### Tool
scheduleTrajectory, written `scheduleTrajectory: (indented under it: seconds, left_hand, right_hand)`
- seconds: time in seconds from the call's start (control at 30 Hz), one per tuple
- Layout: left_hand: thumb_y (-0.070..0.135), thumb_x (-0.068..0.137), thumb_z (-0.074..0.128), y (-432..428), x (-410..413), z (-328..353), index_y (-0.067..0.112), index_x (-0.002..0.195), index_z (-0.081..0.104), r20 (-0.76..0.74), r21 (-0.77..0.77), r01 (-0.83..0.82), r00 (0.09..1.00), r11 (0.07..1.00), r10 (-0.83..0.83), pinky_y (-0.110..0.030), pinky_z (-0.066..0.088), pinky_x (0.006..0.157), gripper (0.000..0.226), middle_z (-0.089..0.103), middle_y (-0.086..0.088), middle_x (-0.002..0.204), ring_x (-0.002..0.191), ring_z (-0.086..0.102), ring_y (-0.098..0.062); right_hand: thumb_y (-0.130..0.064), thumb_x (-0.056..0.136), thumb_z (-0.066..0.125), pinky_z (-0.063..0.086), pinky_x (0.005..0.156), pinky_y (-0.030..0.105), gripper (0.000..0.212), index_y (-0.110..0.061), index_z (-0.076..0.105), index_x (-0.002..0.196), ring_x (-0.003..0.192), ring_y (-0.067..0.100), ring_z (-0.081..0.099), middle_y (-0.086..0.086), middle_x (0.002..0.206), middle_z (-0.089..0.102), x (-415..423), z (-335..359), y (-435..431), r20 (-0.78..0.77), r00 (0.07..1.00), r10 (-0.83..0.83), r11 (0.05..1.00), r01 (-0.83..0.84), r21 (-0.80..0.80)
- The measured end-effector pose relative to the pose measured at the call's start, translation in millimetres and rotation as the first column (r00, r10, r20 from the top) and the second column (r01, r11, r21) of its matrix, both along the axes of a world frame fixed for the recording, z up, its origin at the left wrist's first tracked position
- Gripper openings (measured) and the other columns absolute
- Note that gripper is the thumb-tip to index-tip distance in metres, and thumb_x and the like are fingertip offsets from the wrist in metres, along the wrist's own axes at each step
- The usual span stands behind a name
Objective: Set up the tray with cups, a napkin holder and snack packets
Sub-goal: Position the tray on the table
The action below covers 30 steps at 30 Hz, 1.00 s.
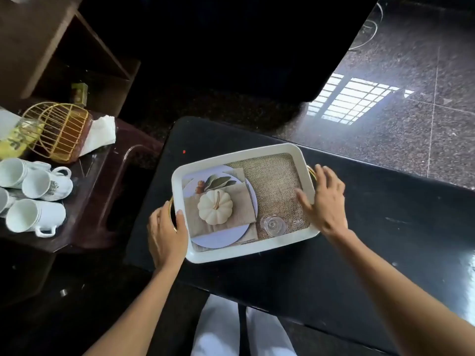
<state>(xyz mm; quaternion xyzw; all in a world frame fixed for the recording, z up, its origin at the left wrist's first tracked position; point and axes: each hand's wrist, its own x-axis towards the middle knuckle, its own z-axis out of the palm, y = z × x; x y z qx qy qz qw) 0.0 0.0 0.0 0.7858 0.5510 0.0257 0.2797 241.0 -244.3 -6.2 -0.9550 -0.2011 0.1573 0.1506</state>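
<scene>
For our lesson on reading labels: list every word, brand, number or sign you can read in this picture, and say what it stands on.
Small white mark on the tray picture: too small to read.
Dark lettering on the yellow packet: blurred, unreadable.
Print on the green box: too dim to read.
No text here can be read.
</scene>
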Motion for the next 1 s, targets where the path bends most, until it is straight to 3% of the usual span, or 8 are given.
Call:
scheduleTrajectory:
  seconds: [0.07, 0.17, 0.27, 0.33, 0.43, 0.53, 0.8, 1.0]
  left_hand:
    - [0.029, 0.103, 0.05, 2, 4, -3, 0.017, 0.14, 0.059, 0.105, -0.062, -0.119, 0.987, 0.991, 0.125, -0.045, 0.046, 0.101, 0.039, 0.055, -0.008, 0.142, 0.129, 0.054, -0.029]
    - [0.023, 0.104, 0.051, 8, 6, -9, 0.012, 0.134, 0.062, 0.159, -0.141, -0.322, 0.926, 0.936, 0.342, -0.036, 0.049, 0.09, 0.034, 0.065, -0.01, 0.131, 0.115, 0.064, -0.027]
    - [0.022, 0.102, 0.054, 19, 7, -13, 0.015, 0.126, 0.069, 0.142, -0.289, -0.482, 0.833, 0.827, 0.535, -0.026, 0.05, 0.076, 0.029, 0.072, 0.003, 0.107, 0.094, 0.068, -0.015]
    - [0.02, 0.1, 0.057, 26, 4, -19, 0.016, 0.119, 0.073, 0.124, -0.352, -0.495, 0.817, 0.795, 0.563, -0.022, 0.048, 0.069, 0.025, 0.066, 0.016, 0.089, 0.083, 0.064, -0.006]
    - [0.017, 0.101, 0.06, 34, 1, -25, 0.012, 0.119, 0.073, 0.104, -0.445, -0.449, 0.834, 0.775, 0.542, -0.037, 0.061, 0.082, 0.022, 0.072, 0.01, 0.089, 0.09, 0.071, -0.016]
    - [0.016, 0.101, 0.062, 37, -1, -28, 0.012, 0.122, 0.072, 0.104, -0.453, -0.442, 0.836, 0.774, 0.538, -0.045, 0.062, 0.09, 0.023, 0.073, 0.008, 0.089, 0.09, 0.074, -0.018]
    - [0.012, 0.1, 0.064, 31, 23, -11, 0.011, 0.126, 0.07, 0.191, -0.388, -0.27, 0.912, 0.881, 0.363, -0.027, 0.055, 0.077, 0.027, 0.07, 0.016, 0.082, 0.08, 0.068, 0.001]
    - [0.01, 0.1, 0.061, 0, 54, -7, 0.014, 0.123, 0.072, 0.239, -0.395, -0.105, 0.947, 0.913, 0.212, -0.015, 0.055, 0.07, 0.025, 0.072, 0.017, 0.083, 0.068, 0.069, 0.012]
  right_hand:
    - [-0.036, 0.096, 0.059, 0.037, 0.104, 0.05, 0.059, -0.003, 0.043, 0.143, 0.13, 0.041, 0.04, 0.024, 0.14, 0.048, 12, -5, 2, -0.063, 0.986, -0.156, 0.983, 0.161, 0.084]
    - [-0.019, 0.098, 0.052, 0.035, 0.079, 0.036, 0.015, -0.005, 0.059, 0.095, 0.103, 0.04, 0.054, 0.02, 0.098, 0.064, 27, -14, 3, -0.079, 0.982, -0.173, 0.978, 0.181, 0.104]
    - [-0.011, 0.099, 0.049, 0.027, 0.067, 0.032, 0.023, -0.015, 0.054, 0.077, 0.086, 0.039, 0.058, 0.012, 0.079, 0.062, 30, -18, 7, -0.054, 0.98, -0.192, 0.977, 0.196, 0.087]
    - [-0.01, 0.099, 0.05, 0.031, 0.068, 0.03, 0.02, -0.009, 0.068, 0.089, 0.089, 0.038, 0.063, 0.014, 0.086, 0.069, 30, -23, 6, -0.077, 0.961, -0.264, 0.957, 0.271, 0.102]
    - [-0.01, 0.1, 0.053, 0.041, 0.083, 0.028, 0.022, -0.007, 0.07, 0.114, 0.102, 0.03, 0.066, 0.014, 0.107, 0.073, 26, -28, 6, -0.159, 0.916, -0.369, 0.9, 0.395, 0.185]
    - [-0.009, 0.099, 0.055, 0.045, 0.09, 0.029, 0.023, -0.008, 0.07, 0.116, 0.104, 0.027, 0.066, 0.013, 0.109, 0.073, 21, -28, 5, -0.2, 0.891, -0.407, 0.868, 0.446, 0.217]
    - [-0.006, 0.097, 0.057, 0.04, 0.082, 0.019, 0.025, -0.006, 0.07, 0.117, 0.089, 0.012, 0.061, 0.008, 0.105, 0.074, -9, -6, -49, -0.179, 0.841, -0.511, 0.8, 0.541, 0.259]
    - [-0.012, 0.096, 0.057, 0.044, 0.071, 0.015, 0.024, -0.014, 0.072, 0.115, 0.076, 0.002, 0.062, -0.009, 0.086, 0.068, -30, 5, -111, -0.224, 0.716, -0.661, 0.669, 0.698, 0.256]
